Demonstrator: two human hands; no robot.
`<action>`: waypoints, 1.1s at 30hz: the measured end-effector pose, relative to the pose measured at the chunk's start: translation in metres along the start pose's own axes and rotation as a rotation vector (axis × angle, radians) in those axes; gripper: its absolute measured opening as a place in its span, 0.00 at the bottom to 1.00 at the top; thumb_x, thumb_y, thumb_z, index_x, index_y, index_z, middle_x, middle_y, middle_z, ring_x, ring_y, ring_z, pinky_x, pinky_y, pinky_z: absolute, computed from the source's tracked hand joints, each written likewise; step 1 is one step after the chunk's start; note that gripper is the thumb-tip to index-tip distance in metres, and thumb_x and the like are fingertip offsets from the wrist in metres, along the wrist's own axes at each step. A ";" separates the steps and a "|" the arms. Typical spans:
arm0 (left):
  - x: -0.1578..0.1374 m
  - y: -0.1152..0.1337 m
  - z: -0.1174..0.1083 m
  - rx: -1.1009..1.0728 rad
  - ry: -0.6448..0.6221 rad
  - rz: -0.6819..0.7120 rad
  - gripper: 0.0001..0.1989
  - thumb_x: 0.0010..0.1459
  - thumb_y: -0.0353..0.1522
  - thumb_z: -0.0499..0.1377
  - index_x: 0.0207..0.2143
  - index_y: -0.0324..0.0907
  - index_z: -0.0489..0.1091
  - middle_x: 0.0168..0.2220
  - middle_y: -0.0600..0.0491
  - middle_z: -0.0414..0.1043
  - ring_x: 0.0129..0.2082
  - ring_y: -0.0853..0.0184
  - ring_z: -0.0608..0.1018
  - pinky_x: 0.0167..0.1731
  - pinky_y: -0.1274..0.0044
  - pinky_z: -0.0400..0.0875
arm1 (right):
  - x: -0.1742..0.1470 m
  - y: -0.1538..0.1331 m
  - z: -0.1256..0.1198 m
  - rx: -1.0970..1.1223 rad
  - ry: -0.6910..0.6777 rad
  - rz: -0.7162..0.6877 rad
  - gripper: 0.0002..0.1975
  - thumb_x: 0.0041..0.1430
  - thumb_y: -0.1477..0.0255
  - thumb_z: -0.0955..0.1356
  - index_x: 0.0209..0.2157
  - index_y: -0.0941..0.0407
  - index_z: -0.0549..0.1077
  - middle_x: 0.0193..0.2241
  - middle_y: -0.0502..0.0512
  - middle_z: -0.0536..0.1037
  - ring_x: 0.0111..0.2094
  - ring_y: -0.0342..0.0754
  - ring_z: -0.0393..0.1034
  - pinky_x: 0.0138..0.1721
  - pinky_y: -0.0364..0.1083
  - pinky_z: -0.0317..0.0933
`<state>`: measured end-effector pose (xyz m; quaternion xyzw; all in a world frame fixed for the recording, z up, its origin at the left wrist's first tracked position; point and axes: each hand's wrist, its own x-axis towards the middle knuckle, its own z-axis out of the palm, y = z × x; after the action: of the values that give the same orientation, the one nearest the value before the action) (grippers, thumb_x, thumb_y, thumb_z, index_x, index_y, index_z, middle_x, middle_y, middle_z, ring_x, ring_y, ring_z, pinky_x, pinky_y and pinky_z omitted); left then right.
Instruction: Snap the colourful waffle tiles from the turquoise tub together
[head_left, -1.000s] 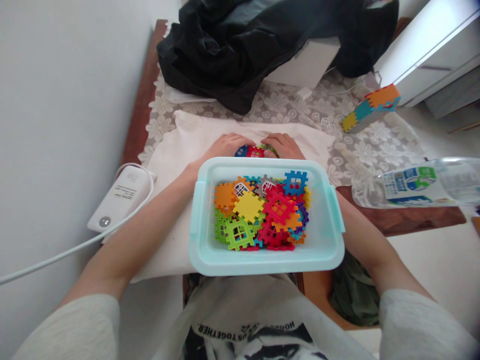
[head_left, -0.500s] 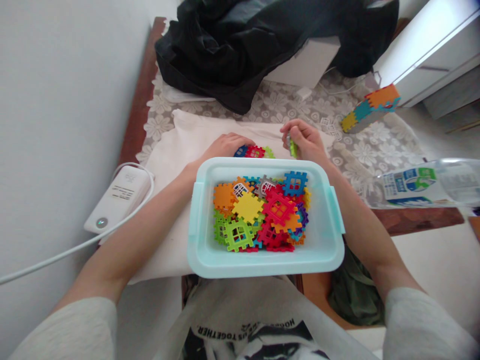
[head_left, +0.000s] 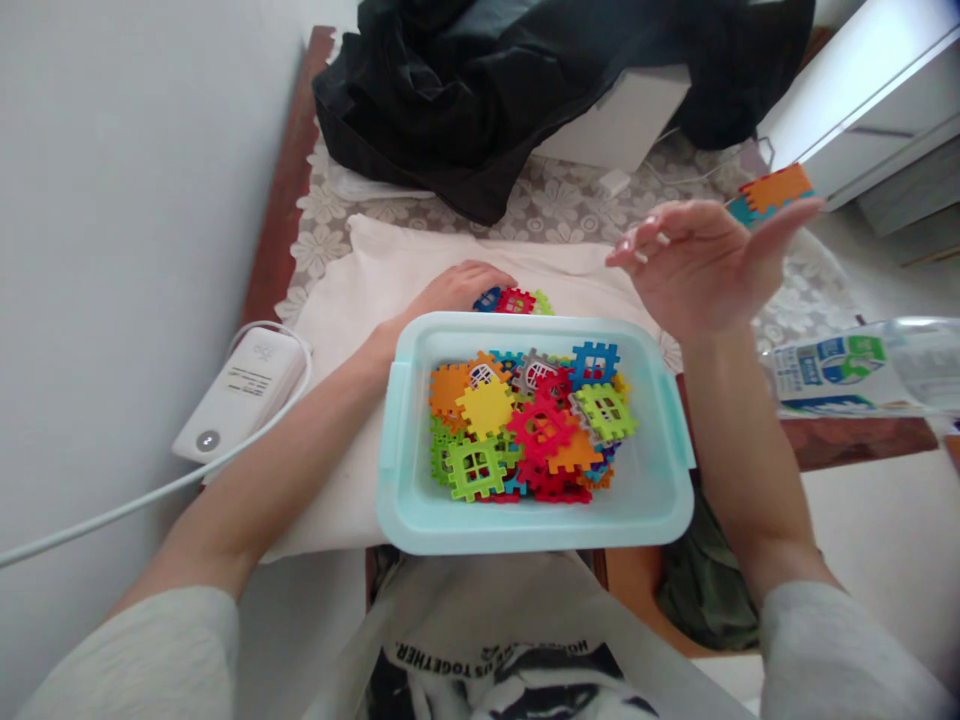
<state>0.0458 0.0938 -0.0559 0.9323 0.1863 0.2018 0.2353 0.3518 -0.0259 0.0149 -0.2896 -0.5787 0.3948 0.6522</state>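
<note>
Right hand (head_left: 701,265) lifted, spread, empty; green tile (head_left: 606,410) pinched half a second ago now in bin (head_left: 420,500), 3 o'clock of pile. Left hand (head_left: 457,288) flat on tiles (head_left: 514,300) at 12 o'clock; grip hidden.

Left hand (head_left: 457,290) lowered palm down, right hand (head_left: 701,262) raised, palm up, open

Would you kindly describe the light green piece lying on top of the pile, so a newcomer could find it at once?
Start at the pale blue bin nearest the person, heaped with colourful interlocking tiles. On the pile's right side, below the open right hand, lies the light green tile, just beneath a blue tile. Unlike the darker green tile at the left, it is paler and tilted.
</note>
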 end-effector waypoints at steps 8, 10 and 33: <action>0.004 -0.007 0.002 0.007 0.032 -0.057 0.29 0.62 0.44 0.71 0.62 0.41 0.81 0.62 0.40 0.85 0.64 0.45 0.82 0.69 0.56 0.75 | -0.024 0.094 -0.003 -0.976 -0.348 0.096 0.33 0.70 0.45 0.75 0.67 0.51 0.81 0.70 0.66 0.79 0.68 0.71 0.72 0.71 0.71 0.64; 0.003 -0.004 0.000 -0.060 0.021 -0.046 0.29 0.64 0.42 0.69 0.65 0.42 0.79 0.65 0.41 0.83 0.66 0.48 0.82 0.70 0.58 0.75 | -0.027 0.104 -0.001 -1.077 -0.450 0.068 0.30 0.71 0.49 0.75 0.67 0.50 0.81 0.69 0.65 0.81 0.68 0.72 0.72 0.70 0.71 0.64; 0.005 -0.004 -0.001 -0.067 -0.005 -0.014 0.22 0.61 0.43 0.72 0.54 0.42 0.83 0.63 0.40 0.84 0.63 0.47 0.84 0.69 0.56 0.76 | -0.029 0.088 -0.005 -0.905 -0.216 -0.030 0.24 0.69 0.51 0.75 0.60 0.49 0.79 0.54 0.60 0.86 0.52 0.61 0.81 0.58 0.62 0.75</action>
<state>0.0483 0.1001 -0.0557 0.9232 0.1853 0.2037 0.2681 0.3405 -0.0044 -0.0752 -0.4938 -0.7616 0.1208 0.4020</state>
